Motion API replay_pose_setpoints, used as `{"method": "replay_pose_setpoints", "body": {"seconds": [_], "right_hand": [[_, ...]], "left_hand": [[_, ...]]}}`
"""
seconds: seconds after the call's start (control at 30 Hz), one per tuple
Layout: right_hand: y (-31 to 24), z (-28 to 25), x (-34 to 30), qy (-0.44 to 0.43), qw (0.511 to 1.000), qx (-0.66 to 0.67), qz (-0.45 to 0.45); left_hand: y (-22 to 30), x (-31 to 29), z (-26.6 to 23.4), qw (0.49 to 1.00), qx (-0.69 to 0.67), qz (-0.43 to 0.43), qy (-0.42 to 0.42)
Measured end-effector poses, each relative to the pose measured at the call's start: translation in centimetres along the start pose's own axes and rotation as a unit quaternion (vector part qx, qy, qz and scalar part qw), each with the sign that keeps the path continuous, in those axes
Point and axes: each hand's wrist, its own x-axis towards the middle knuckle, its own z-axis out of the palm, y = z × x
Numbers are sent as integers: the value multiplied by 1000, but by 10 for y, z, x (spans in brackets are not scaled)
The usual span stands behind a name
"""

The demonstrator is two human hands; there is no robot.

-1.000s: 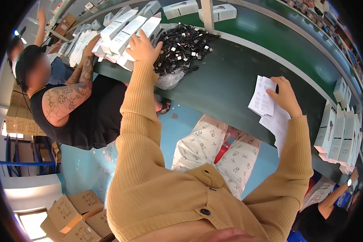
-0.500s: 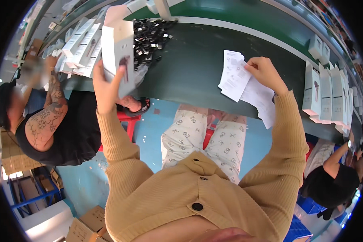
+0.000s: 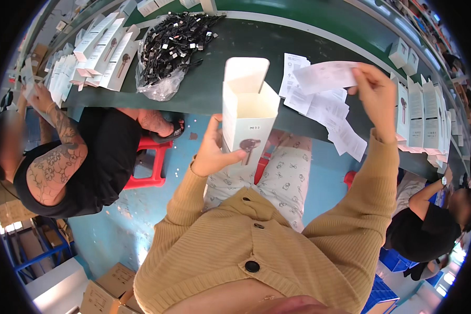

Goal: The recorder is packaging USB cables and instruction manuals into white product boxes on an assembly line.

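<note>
My left hand (image 3: 214,149) is closed around a tall white carton (image 3: 250,125) with a picture of a small device on its front. The carton stands upright over my lap, its top flap raised and its mouth open toward me. Between the thumb and fingers of my right hand (image 3: 374,89) is a printed paper leaflet (image 3: 327,75), lifted above the table. Beneath it, several more leaflets (image 3: 345,135) lie fanned out, some hanging over the table's front edge. Inside the carton I see only bare walls; its bottom is hidden.
A heap of black cables (image 3: 175,44) lies on the dark green table (image 3: 246,44), partly in a clear plastic bag (image 3: 162,89). White cartons (image 3: 118,60) stand at left, more cartons (image 3: 416,112) at right. A seated co-worker (image 3: 63,162) is at left, another person (image 3: 424,225) at right.
My left hand has brought the carton from the left toward the middle, over my lap. My right hand has lifted a leaflet off the pile and moved slightly right.
</note>
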Motion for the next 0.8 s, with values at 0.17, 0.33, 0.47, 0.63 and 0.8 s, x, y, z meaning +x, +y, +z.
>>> {"method": "replay_pose_setpoints", "body": {"seconds": [0.17, 0.33, 0.47, 0.63, 0.8], "right_hand": [[-65, -19, -37, 90, 990, 53, -91], [-86, 17, -45, -92, 960, -132, -230], [-78, 56, -47, -203, 942, -113, -243], [-87, 99, 5, -112, 973, -63, -190], [-26, 227, 64, -203, 922, -218, -248]], "left_hand": [[-3, -2, 14, 997, 35, -59, -39], [-1, -11, 23, 994, 40, -70, -70], [-5, -11, 17, 992, 64, -57, -93], [-11, -26, -5, 999, 18, -30, -19], [-11, -49, -30, 998, 52, -20, 22]]}}
